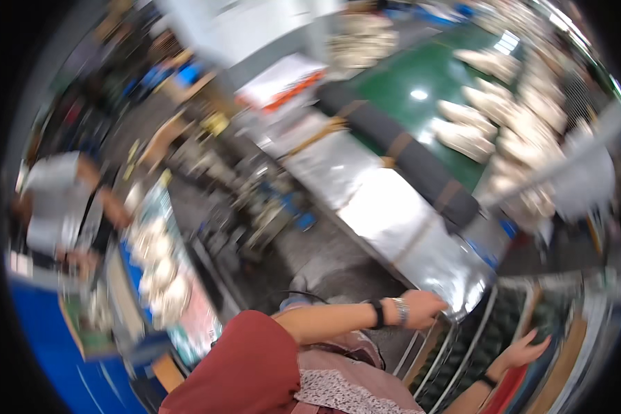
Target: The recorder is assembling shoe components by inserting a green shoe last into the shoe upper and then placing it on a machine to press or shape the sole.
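My left hand [421, 308], with a dark band and a metal bracelet at the wrist, is closed beside the near end of a shiny metal-topped bench [438, 272]. Its fingers curl inward, and anything inside them is hidden. Lower right, my right hand [523, 350] has its fingers apart and holds nothing that I can see. It hovers over a rack [472, 330] with pale bars and rows of dark rounded things, too blurred to name. Next to that hand stand upright flat pieces [562, 359] in tan, blue and red.
A dark grey roll [400, 148] lies along the bench, strapped with brown bands. Beyond it, whitish shoe-shaped pieces [466, 131] rest on a green surface [414, 76]. On the left, a person in white [55, 200] is near a table with pale pieces [162, 269]. Machinery [255, 200] stands between.
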Demonstrator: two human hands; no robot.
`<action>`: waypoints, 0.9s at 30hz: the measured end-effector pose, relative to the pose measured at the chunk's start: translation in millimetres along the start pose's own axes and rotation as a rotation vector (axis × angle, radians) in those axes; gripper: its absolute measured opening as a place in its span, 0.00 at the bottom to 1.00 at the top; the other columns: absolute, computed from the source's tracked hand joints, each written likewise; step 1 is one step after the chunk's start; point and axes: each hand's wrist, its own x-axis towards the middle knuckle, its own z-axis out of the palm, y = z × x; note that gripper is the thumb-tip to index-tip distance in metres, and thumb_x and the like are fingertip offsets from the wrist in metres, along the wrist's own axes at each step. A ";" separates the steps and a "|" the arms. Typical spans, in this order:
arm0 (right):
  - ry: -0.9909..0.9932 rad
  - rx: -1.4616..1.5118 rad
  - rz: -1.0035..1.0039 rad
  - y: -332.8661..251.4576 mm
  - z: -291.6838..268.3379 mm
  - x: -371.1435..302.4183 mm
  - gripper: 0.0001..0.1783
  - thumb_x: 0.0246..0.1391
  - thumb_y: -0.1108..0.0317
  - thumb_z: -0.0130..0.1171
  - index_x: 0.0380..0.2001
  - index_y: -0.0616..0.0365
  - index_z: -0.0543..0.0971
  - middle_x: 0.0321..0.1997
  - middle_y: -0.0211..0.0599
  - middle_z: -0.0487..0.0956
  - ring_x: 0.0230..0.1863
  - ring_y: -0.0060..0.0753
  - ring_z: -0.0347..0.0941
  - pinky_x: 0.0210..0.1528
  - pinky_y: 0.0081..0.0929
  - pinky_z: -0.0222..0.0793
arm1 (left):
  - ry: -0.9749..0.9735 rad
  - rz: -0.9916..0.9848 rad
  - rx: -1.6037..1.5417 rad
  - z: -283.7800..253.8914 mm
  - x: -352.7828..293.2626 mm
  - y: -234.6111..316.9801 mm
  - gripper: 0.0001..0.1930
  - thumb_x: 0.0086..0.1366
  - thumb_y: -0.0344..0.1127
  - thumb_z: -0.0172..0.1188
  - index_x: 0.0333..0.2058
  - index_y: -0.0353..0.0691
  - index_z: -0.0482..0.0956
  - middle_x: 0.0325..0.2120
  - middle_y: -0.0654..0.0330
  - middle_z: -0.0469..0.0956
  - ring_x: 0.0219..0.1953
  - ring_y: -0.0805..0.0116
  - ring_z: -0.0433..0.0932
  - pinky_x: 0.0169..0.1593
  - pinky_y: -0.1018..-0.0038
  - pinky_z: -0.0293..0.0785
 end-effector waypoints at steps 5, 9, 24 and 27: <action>-1.312 0.941 -0.110 -302.8 10.9 -166.1 0.30 0.59 0.76 0.59 0.65 0.66 0.68 0.63 0.45 0.74 0.63 0.40 0.71 0.65 0.36 0.66 | 0.776 -1.021 -0.015 2.8 -316.3 -127.2 0.26 0.57 0.43 0.66 0.54 0.41 0.79 0.49 0.49 0.82 0.53 0.48 0.79 0.56 0.57 0.76; -1.670 1.193 -0.804 -529.9 -104.5 -253.5 0.29 0.55 0.71 0.64 0.61 0.63 0.73 0.55 0.49 0.82 0.57 0.45 0.79 0.60 0.37 0.73 | 1.528 -1.528 0.170 62.2 -542.7 -128.3 0.32 0.52 0.39 0.72 0.54 0.33 0.75 0.47 0.44 0.79 0.52 0.45 0.77 0.57 0.56 0.73; -1.388 1.590 -2.108 -814.5 -384.2 -640.7 0.38 0.40 0.63 0.73 0.54 0.65 0.68 0.44 0.52 0.75 0.46 0.59 0.74 0.52 0.47 0.70 | 0.598 -1.785 0.129 86.8 -751.5 -159.4 0.24 0.53 0.35 0.66 0.50 0.40 0.74 0.41 0.54 0.79 0.46 0.54 0.80 0.37 0.60 0.81; -1.564 1.456 -1.786 -794.7 -313.4 -584.1 0.43 0.42 0.56 0.74 0.59 0.65 0.68 0.46 0.55 0.77 0.46 0.62 0.77 0.47 0.51 0.74 | 0.707 -1.587 0.319 86.0 -734.1 -159.7 0.21 0.57 0.35 0.61 0.51 0.41 0.75 0.38 0.56 0.79 0.43 0.55 0.81 0.37 0.58 0.80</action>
